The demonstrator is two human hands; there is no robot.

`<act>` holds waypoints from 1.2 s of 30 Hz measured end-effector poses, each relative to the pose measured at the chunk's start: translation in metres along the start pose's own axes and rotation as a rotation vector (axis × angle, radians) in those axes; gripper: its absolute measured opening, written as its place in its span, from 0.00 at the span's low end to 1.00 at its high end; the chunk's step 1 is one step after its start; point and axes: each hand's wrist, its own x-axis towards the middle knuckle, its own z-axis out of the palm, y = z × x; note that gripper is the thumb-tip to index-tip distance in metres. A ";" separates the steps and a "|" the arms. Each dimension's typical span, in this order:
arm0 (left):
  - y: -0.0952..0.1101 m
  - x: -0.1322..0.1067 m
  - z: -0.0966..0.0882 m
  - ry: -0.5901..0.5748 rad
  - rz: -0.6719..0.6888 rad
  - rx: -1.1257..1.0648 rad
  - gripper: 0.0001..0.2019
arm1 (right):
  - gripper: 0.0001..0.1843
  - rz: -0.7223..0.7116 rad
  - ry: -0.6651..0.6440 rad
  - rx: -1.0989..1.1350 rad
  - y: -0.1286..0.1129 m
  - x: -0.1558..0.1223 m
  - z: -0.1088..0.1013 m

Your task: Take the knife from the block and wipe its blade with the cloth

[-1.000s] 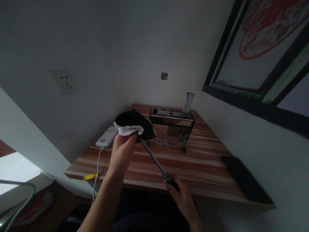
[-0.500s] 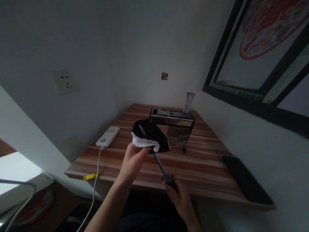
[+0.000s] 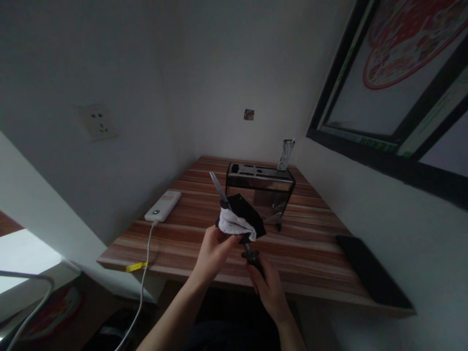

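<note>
A white power bank lay near the table's left edge, its cable trailing over the front edge. Above that front edge, the person's left hand was closed around a black-and-white cloth wrapped about a sharpening steel, whose tip rose slantwise clear of the fabric. The right hand gripped the steel's dark handle. A metal knife block stood toward the back edge; a dark tablet lay by the right edge.

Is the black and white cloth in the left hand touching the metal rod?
Touching. In the head view the cloth, pinched by the left hand, is wrapped around the metal rod, whose tip sticks out above it; the right hand holds the handle.
</note>
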 end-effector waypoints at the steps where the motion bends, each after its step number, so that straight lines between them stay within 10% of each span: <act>1: -0.001 -0.001 0.001 0.000 -0.010 0.004 0.10 | 0.20 -0.014 0.002 -0.008 -0.001 0.002 0.000; 13: -0.036 -0.006 0.003 -0.020 -0.058 0.120 0.12 | 0.20 -0.016 0.014 -0.025 0.015 0.008 0.003; 36: -0.029 -0.004 0.003 -0.059 0.005 0.094 0.19 | 0.22 0.055 -0.003 0.012 0.014 0.005 0.002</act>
